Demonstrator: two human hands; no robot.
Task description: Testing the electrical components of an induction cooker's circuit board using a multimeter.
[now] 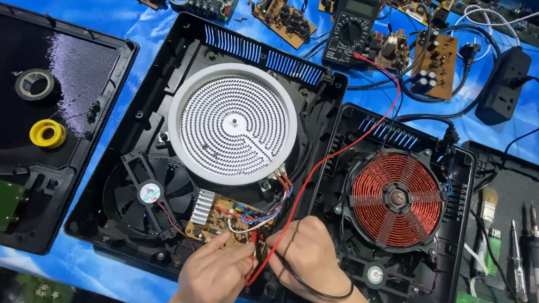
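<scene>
Both hands work at a small brown circuit board (231,218) near the front of the open black cooker (138,174), just below its white round heater (232,123). The board carries a silver heatsink and coloured wires. The left hand (213,280) pinches a red probe (255,240) onto it. The right hand (306,255) is curled, fingertips pressed to the board, black lead (312,292) looped over its wrist.
</scene>
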